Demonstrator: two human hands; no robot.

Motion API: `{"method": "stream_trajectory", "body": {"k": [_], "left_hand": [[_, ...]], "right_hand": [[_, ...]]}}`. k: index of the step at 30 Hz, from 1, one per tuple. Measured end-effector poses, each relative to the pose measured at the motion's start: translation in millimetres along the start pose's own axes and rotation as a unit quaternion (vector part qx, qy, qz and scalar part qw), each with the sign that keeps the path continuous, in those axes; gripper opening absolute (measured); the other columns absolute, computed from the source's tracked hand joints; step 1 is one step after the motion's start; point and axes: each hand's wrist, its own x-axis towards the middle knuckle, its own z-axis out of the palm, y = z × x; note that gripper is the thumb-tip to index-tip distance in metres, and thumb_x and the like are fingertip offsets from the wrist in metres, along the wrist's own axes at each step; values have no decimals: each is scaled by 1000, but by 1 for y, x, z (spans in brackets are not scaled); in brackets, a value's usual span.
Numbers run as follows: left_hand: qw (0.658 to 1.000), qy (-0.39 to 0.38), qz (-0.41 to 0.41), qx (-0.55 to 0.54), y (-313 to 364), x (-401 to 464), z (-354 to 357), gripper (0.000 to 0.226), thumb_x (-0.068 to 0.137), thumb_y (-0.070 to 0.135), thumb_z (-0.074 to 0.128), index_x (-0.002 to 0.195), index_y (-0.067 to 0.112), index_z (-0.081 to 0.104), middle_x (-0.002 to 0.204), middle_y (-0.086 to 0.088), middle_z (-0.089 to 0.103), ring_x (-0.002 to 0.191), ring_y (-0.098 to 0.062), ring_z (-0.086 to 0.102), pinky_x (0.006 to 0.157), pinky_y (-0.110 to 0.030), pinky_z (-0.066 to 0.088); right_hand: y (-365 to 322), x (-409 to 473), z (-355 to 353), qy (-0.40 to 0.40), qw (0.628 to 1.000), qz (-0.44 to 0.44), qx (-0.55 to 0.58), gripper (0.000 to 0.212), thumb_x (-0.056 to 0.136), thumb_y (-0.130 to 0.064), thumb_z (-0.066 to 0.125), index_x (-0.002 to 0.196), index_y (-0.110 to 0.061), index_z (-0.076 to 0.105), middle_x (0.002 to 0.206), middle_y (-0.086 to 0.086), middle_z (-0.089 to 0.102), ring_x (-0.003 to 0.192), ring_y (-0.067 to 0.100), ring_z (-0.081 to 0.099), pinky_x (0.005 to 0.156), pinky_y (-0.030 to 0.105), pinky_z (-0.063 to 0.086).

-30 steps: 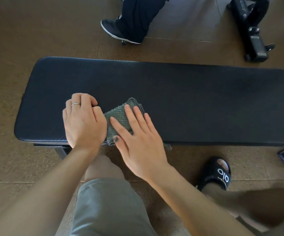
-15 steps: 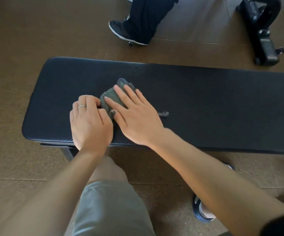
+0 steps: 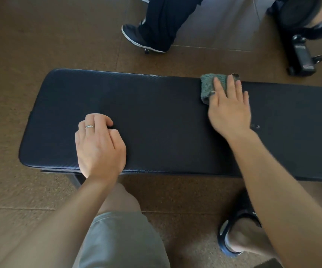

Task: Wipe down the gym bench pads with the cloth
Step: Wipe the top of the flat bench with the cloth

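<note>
A long black gym bench pad lies across the view. A grey-green cloth sits folded at the pad's far edge, right of the middle. My right hand presses flat on the cloth with fingers spread, covering its right part. My left hand rests on the pad near its front left edge, fingers curled under in a loose fist, a ring on one finger, holding nothing.
Another person's dark trouser leg and shoe stand on the brown floor just beyond the bench. Black gym equipment stands at the back right. My knee in grey shorts and sandalled foot are in front of the bench.
My right hand has slid the cloth from beside my left hand to the right and to the pad's far edge. My left hand stays in place on the pad.
</note>
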Motion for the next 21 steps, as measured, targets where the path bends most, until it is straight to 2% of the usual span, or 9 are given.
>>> {"method": "stream_trajectory", "body": {"k": [2,4,6,9,11,14,16,18,21], "left_hand": [[1000,1,-1,-2,-1,-1,0,20,89,9,37,96,9,56,105,-9,58,93,-31,48,86,-43,39],[1000,-1,-2,-4,-1,0,-1,20,89,8,38,96,9,56,104,-9,58,93,-31,48,86,-43,39],[1000,-6,-1,-2,-1,0,-1,21,89,8,38,98,9,57,105,-10,59,93,-32,49,86,-43,38],[1000,-9,3,-2,-2,1,-4,22,90,10,38,99,9,58,105,-10,59,94,-31,50,87,-43,38],[1000,-16,0,-9,-2,1,-5,23,90,11,36,98,9,57,105,-9,58,94,-31,50,88,-44,40],[1000,-19,-3,-10,0,0,-5,22,90,12,36,97,10,57,105,-9,58,96,-32,50,89,-45,41],[1000,-15,-2,-12,1,0,-4,22,89,13,36,97,10,57,105,-8,58,96,-32,50,89,-45,40],[1000,-15,-1,-15,0,0,-3,22,89,13,36,96,10,56,104,-8,58,96,-32,49,89,-44,39],[1000,-21,1,-15,-2,0,-3,22,89,13,36,97,11,56,104,-7,58,96,-31,49,89,-43,38]], "right_hand": [[-35,-11,12,29,999,-8,-11,59,107,-38,15,164,-23,18,172,13,7,158,36,5,127,52,7],[-89,-29,27,37,993,-112,-14,63,102,-37,13,162,-21,27,170,16,14,156,39,11,125,55,14],[-133,-55,39,-1,971,-239,-12,60,105,-39,16,163,-26,24,171,11,11,158,35,7,126,52,9],[-131,-66,33,-46,945,-323,-26,56,109,-42,16,164,-33,12,173,1,2,159,23,-3,128,47,-2],[-94,-48,25,-19,954,-294,-50,55,108,-44,12,163,-36,10,172,-3,2,159,20,-1,128,46,-2],[-30,-7,6,8,990,-135,-50,55,109,-42,13,163,-35,13,173,-1,5,159,21,2,128,46,-1],[-23,8,3,-4,997,-72,-24,55,109,-41,14,164,-33,14,173,0,6,159,23,1,128,46,-1],[-52,15,7,-7,998,-66,-3,55,109,-39,16,164,-31,17,172,3,10,159,28,3,128,47,0],[-128,9,18,-22,988,-151,3,55,109,-38,18,163,-32,18,171,5,14,158,31,7,127,48,2]]}}
